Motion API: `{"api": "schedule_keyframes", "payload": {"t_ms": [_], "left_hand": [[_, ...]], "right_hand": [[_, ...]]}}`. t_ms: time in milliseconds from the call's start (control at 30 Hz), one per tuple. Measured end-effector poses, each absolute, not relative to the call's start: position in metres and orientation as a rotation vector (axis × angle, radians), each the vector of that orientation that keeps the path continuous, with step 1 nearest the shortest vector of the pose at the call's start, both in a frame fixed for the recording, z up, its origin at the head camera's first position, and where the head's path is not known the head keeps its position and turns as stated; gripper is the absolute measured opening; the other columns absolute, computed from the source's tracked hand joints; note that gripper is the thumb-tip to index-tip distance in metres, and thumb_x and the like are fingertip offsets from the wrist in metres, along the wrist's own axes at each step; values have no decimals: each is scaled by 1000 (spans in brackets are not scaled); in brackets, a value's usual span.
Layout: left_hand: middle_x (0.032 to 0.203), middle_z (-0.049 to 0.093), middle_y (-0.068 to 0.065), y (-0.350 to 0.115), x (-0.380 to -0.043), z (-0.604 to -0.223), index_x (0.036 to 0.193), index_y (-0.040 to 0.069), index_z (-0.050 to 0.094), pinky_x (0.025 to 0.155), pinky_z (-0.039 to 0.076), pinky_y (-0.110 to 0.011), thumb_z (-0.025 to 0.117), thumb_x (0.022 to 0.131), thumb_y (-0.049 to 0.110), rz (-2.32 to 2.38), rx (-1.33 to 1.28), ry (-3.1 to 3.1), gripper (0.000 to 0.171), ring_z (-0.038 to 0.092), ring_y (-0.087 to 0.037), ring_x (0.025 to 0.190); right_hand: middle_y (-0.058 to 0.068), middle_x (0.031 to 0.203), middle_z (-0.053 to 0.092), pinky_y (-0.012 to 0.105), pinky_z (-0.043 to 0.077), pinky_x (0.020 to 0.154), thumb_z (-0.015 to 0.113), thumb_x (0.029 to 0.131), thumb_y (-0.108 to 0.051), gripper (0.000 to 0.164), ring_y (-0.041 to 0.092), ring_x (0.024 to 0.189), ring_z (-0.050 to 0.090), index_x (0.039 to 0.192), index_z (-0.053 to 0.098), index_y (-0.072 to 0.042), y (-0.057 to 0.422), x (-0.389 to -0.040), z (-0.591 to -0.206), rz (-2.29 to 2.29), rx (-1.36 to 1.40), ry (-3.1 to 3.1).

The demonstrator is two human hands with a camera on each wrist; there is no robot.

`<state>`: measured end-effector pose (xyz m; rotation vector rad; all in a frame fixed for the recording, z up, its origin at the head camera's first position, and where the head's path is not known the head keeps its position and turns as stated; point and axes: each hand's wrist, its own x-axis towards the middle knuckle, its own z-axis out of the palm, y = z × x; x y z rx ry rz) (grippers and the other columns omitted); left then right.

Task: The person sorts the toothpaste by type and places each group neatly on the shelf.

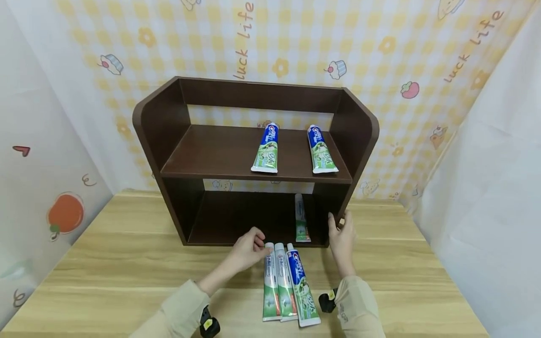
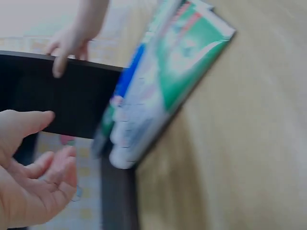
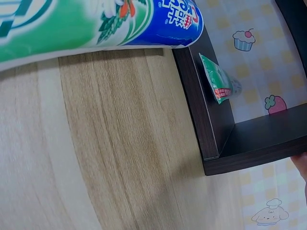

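Note:
My left hand (image 1: 249,251) hovers by the caps of the tubes lying before the shelf; in the left wrist view its fingers are loosely bent around nothing. The right hand (image 1: 341,237) grips the right side panel of the dark brown shelf (image 1: 249,177) low down, thumb on the inner face. Between the hands lie two white-and-green toothpaste tubes (image 1: 270,286) and a blue-and-green one (image 1: 302,291), side by side with caps toward the shelf. On the lower level, a white-and-green toothpaste tube (image 1: 300,220) lies near the right wall.
Two blue-and-green toothpaste tubes lie on the upper level, one near the middle (image 1: 267,150) and one at the right (image 1: 321,151). The shelf stands on a wooden table (image 1: 127,272) before a yellow checked backdrop (image 1: 296,42). White cloth (image 1: 477,178) hangs at the sides.

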<state>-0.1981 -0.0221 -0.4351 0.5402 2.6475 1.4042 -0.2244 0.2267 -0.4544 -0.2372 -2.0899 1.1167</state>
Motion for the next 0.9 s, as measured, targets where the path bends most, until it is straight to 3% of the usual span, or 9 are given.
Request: {"api": "schedule_keyframes", "payload": {"t_ms": [300, 567, 900], "left_hand": [[93, 55, -14, -18, -193, -476, 110, -5, 44, 59, 48, -25, 69, 79, 14, 1372, 431, 2483, 45, 55, -15, 71], [96, 56, -16, -14, -189, -480, 115, -9, 46, 65, 49, -29, 71, 77, 20, 1346, 358, 2517, 54, 54, -19, 80], [98, 57, -19, -6, -181, -481, 114, -13, 49, 66, 53, -30, 71, 77, 18, 1405, 342, 2475, 52, 59, -19, 78]], "right_hand": [[21, 96, 60, 50, 53, 72, 59, 88, -19, 20, 42, 82, 64, 96, 50, -2, 226, -227, -456, 1089, -235, -2086], [21, 96, 60, 51, 52, 71, 59, 88, -18, 20, 44, 80, 64, 97, 50, -2, 226, -226, -454, 1095, -233, -2075], [20, 96, 60, 50, 53, 68, 60, 88, -19, 20, 43, 79, 65, 96, 50, -4, 227, -228, -456, 1092, -247, -2083]]}}
